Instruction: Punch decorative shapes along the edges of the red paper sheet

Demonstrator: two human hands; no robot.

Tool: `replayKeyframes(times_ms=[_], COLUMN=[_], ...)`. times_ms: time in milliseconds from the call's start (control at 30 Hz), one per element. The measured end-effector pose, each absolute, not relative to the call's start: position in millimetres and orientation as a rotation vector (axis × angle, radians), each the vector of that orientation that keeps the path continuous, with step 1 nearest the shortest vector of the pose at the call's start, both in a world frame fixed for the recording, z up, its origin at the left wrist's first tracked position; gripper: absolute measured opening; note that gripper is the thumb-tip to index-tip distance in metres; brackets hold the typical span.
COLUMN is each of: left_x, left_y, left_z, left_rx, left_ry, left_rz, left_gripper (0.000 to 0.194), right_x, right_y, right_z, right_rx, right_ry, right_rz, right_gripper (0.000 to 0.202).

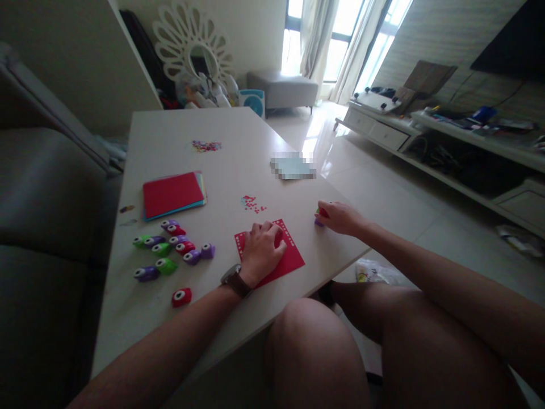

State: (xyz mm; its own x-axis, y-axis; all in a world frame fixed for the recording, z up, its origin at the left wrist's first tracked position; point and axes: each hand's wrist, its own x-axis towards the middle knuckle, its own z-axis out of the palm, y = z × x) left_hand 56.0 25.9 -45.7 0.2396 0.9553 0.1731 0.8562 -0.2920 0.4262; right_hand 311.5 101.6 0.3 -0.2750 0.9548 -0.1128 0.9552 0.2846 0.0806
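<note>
A red sheet of paper lies near the table's front edge, with small punched holes along its upper edges. My left hand, a watch on its wrist, rests on the sheet with curled fingers. Between its thumb and forefinger shows a darker red bit that I cannot make out. At the right table edge, my right hand closes around a red craft punch, mostly covered by the fingers. A purple punch and a bit of green show beside it. Red paper cutouts lie scattered beyond the sheet.
Several red, green and purple craft punches stand at the left, one red punch nearer me. Behind them lies a stack of coloured paper. Farther back are a confetti pile and a blurred-out pale item.
</note>
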Motion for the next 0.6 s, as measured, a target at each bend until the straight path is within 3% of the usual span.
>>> replayKeyframes(times_ms=[600], left_x=[56], left_y=[28], left_z=[-46], left_rx=[2.277], left_ry=[1.71], left_rz=[0.575], left_gripper=[0.016], right_x=[301], right_y=[94], right_z=[0], right_rx=[1.678], right_ry=[2.375], right_rz=[0.103], right_gripper=[0.031])
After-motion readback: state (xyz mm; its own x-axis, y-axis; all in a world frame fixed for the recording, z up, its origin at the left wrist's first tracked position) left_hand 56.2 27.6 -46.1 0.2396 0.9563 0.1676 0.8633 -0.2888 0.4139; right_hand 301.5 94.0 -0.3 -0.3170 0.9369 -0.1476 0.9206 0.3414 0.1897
